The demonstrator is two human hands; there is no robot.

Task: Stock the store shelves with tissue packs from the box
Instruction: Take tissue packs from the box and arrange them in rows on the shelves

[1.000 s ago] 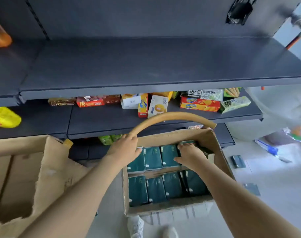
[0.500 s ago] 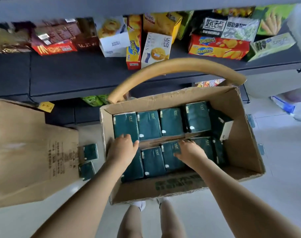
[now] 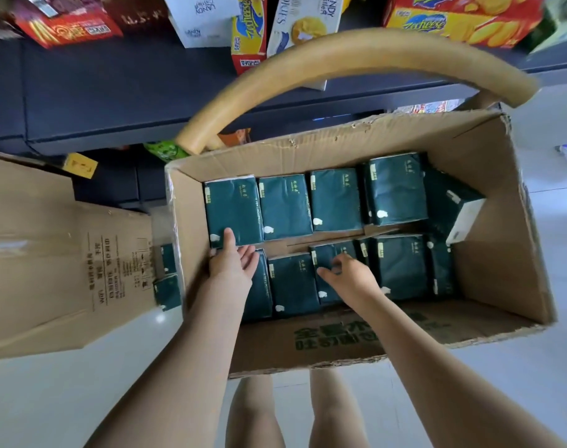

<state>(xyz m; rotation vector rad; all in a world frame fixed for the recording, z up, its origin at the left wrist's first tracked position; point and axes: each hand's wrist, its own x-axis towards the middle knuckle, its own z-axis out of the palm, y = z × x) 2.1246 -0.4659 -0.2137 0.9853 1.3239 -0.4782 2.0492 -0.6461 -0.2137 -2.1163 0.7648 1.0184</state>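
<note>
An open cardboard box (image 3: 498,240) stands on the floor in front of me. It holds two rows of dark green tissue packs (image 3: 335,202), and one more pack (image 3: 453,202) lies tilted at the right end. My left hand (image 3: 233,261) reaches into the left end with its fingers straight, and its thumb touches the back-left pack (image 3: 233,205). My right hand (image 3: 348,278) is over the front row, fingers curled on the top of a front-row pack (image 3: 327,257). Above the box is a dark shelf (image 3: 120,92).
Snack boxes (image 3: 453,17) line the back of the dark shelf. A tan curved handle (image 3: 356,56) arches over the box's far side. A second cardboard box (image 3: 49,253) lies at the left, with two green packs (image 3: 167,289) on the floor beside it. My legs show below.
The view has tilted down and closer to the box. My left hand moved up to the back-left pack and opened. My right hand's fingers curled onto a front-row pack.
</note>
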